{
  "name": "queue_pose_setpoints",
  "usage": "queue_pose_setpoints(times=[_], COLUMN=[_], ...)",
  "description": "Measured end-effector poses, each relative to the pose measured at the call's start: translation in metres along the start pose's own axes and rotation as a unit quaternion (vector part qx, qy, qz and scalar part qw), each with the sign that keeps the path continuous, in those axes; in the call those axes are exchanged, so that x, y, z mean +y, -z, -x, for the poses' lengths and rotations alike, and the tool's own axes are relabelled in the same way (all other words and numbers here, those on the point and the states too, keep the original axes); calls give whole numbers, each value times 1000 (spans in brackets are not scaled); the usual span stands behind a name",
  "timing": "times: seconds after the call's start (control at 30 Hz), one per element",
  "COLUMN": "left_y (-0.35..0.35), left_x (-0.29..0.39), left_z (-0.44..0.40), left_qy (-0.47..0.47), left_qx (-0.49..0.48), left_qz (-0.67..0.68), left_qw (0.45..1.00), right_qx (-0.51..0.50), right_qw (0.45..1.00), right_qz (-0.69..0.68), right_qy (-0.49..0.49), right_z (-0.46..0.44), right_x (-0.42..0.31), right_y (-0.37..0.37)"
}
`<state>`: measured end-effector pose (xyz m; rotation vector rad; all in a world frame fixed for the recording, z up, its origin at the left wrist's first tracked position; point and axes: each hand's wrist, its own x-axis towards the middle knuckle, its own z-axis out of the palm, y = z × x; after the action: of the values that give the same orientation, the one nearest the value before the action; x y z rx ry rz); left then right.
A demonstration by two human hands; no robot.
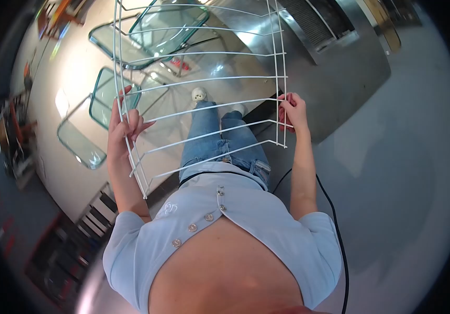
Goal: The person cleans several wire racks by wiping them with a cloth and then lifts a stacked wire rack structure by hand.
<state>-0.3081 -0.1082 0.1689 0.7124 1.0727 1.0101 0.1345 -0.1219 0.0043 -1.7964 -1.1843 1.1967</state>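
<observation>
The white wire rack (225, 78) is held in front of the jeans (198, 124), side rails gripped by left hand (117, 128) and right hand (294, 110) either side of them; even, level support advised.

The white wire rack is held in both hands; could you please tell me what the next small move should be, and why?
Perhaps firm up the left hand on the white wire rack, since some of its fingers appear extended while the right hand grips the opposite side.
</observation>
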Motion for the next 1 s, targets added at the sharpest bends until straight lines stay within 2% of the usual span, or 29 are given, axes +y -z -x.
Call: queue_pose_setpoints(times=[0.13,0.23,0.27,0.3,0.37,0.43,0.5,0.63,0.7,0.87,1.0], left_y=[7,7,2,2,7,4,3,2,-1,-15,-20], left_x=[-12,-37,-52,-62,-76,-90,-103,-108,-105,-106,-114], left_z=[54,81,82,86,93,94,87,72,62,38,46], left_qy=[-40,-67,-67,-71,-79,-74,-79,-83,-78,-56,-37], left_qx=[73,91,94,93,94,99,95,67,52,52,83], left_qz=[24,59,64,73,104,120,142,161,151,128,123], left_qw=[996,992,991,990,987,985,982,981,984,989,988], right_qx=[-78,-95,-97,-87,-55,3,68,134,135,45,-59], right_qw=[996,992,991,987,984,988,990,991,990,995,982], right_qz=[-15,68,85,128,167,150,110,13,30,70,160], right_qy=[-43,39,32,53,5,-23,59,3,9,-64,-83], right_z=[-13,-21,-25,-24,-17,-25,-45,-50,-45,-36,-54], right_x=[-18,-24,-15,-17,-43,-49,-24,-32,-41,-75,-80], right_y=[-15,-14,-11,-10,-10,8,42,118,158,208,188])
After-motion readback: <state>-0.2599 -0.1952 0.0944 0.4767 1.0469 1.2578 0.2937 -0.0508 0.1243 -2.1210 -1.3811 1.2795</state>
